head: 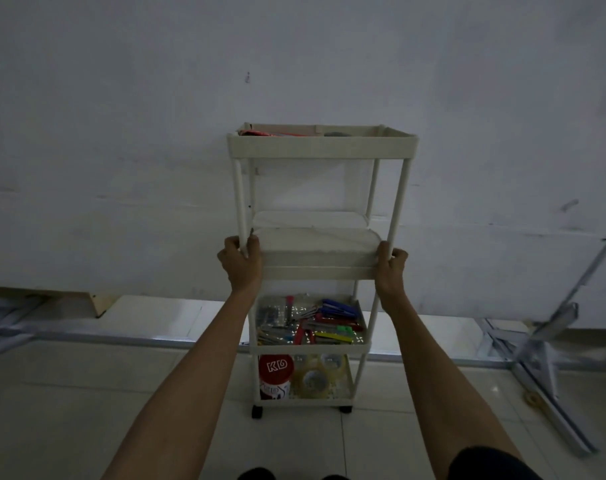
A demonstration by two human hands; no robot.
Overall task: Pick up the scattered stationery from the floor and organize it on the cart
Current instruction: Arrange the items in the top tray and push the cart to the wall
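Note:
A tall white tiered cart (322,147) on black wheels stands against the wall. My left hand (241,259) grips its front left post at the second tray. My right hand (390,263) grips the front right corner of that same tray (319,251). The third tray holds mixed stationery (312,322): pens, markers, cutters, clips. On the bottom tray sit a red and white canister (275,375) and clear tape rolls (317,375). A red item (256,133) lies in the top tray, mostly hidden by the rim.
Folded metal frames (551,344) lean at the right, and a tape roll (532,398) lies on the tiles beside them. More metal pieces (3,327) lie at the far left by a low wooden board (87,301). The tiled floor (69,393) stretches before the cart.

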